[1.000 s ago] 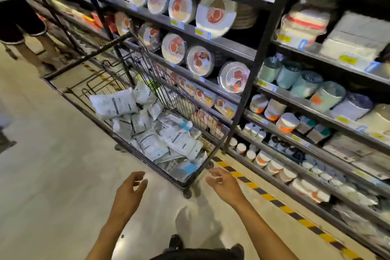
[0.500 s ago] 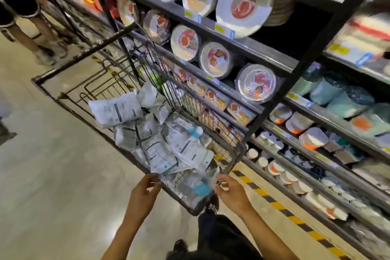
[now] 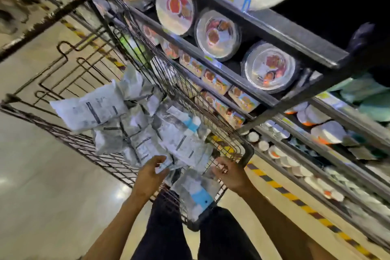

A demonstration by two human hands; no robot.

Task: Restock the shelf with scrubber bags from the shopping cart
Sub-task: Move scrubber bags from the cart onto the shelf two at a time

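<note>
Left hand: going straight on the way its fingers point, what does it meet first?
The left hand points up and right into the cart. First in line is the scrubber bag just beyond its fingertips. It may already be touching, as depth is unclear.
</note>
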